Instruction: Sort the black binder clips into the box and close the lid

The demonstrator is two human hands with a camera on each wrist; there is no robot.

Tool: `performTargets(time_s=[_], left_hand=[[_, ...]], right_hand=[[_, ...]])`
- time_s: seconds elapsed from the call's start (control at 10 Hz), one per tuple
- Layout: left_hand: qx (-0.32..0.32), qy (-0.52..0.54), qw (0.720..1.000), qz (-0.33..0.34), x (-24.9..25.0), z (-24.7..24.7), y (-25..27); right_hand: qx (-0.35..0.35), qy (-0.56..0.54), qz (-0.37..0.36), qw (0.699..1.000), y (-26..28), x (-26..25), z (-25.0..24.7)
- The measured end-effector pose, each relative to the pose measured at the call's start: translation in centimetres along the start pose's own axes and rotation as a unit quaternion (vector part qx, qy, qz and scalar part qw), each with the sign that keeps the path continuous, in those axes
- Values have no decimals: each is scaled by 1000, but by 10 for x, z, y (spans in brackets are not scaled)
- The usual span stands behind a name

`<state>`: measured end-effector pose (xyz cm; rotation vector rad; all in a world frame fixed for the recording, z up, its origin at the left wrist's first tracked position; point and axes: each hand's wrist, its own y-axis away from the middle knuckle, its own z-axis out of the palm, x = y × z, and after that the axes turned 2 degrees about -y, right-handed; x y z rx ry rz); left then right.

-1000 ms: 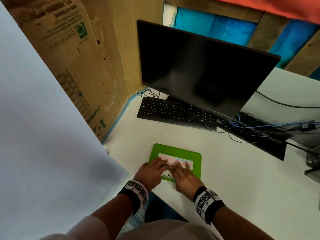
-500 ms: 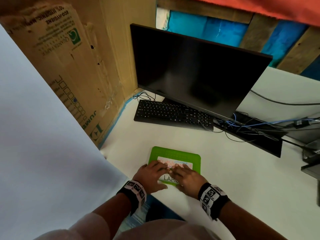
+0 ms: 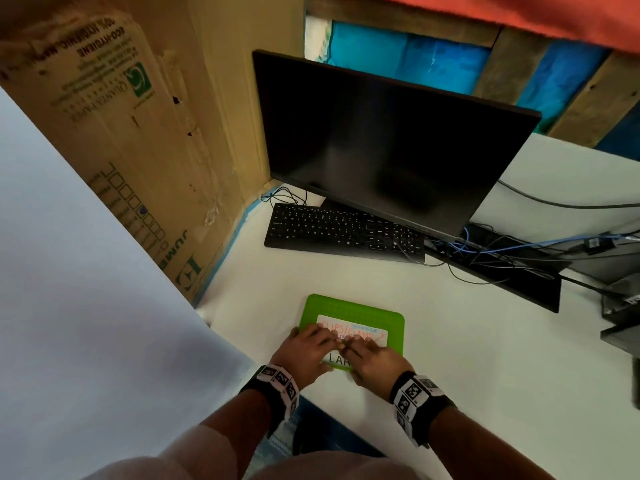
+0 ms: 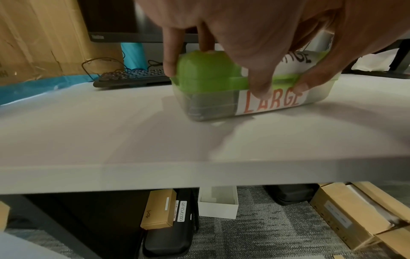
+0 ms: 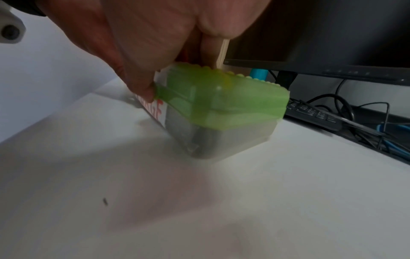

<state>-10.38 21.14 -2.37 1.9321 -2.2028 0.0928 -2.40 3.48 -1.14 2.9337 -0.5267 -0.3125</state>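
We see the box (image 3: 391, 344) standing on the white desk (image 3: 450, 393), its green lid (image 3: 353, 308) on top. Our left hand (image 3: 304, 351) and right hand (image 3: 370, 356) lie over the lid's near half, fingers (image 4: 170, 57) curled down over its edges, thumbs at the front rim, gripping it.

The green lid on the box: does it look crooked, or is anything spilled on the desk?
Nothing stands out. The green lid sits level on the clear box, both hands pressing it: left hand, right hand. No clips lie on the white desk.
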Motion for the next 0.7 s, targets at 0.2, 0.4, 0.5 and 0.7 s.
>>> performTargets(time_s=[0.2,0.4,0.5,0.7], left_hand=[[-57,33,997,-31,-7,-5,-7],[-101,23,993,-54,-20,-18,-34],[-90,24,994,-50,-29,-16,-38],[28,65,997,-23,-35,-6,-19]], right_hand=[[-28,-41,26,998,0,11,-10],[-69,-72,59,993,-7,24,-17],[-53,-77,77,993,-15,19,-16],[-39,-125,87,988,-2,17,-25]])
